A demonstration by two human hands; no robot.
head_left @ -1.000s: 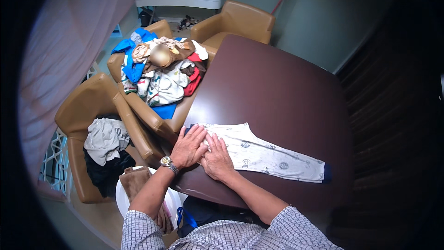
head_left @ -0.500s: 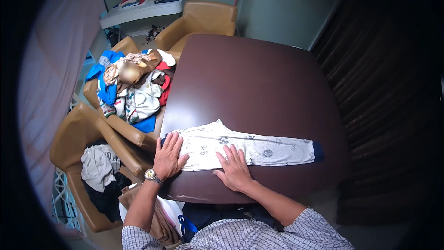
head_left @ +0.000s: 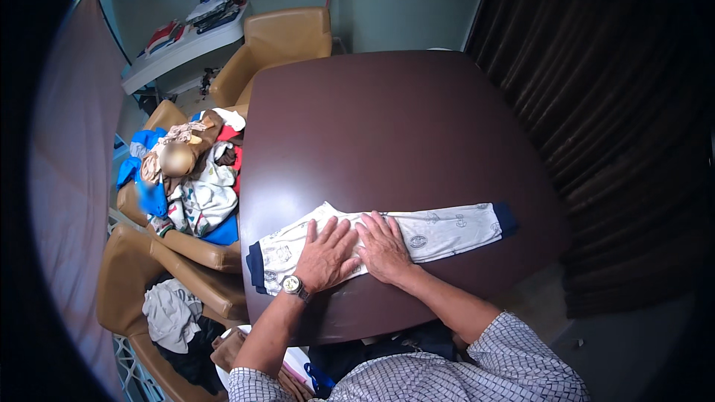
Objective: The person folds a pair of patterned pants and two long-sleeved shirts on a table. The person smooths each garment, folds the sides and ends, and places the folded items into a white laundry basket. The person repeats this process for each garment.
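Note:
A pair of white printed trousers (head_left: 447,235) with navy cuffs lies stretched sideways across the near part of the table, one cuff at the left end and one at the right. My left hand (head_left: 325,253) rests palm down on the middle of the cloth, fingers spread. Right beside it, my right hand (head_left: 383,248) presses flat on the trousers, its fingers stretched out. A wristwatch (head_left: 292,285) sits on my left wrist. The cloth under both palms is hidden.
The trousers lie on a dark brown table (head_left: 387,126). A clothes heap (head_left: 201,197) fills a tan chair at the left; a nearer tan chair (head_left: 123,268) holds a grey garment (head_left: 173,314). Folded clothes (head_left: 214,11) lie on a white table (head_left: 179,52) behind. Dark curtains (head_left: 551,104) hang at right.
My left hand has slid right from the left end onto the middle, uncovering the left navy cuff. My right hand now lies close beside it, farther up the cloth. The view has shifted.

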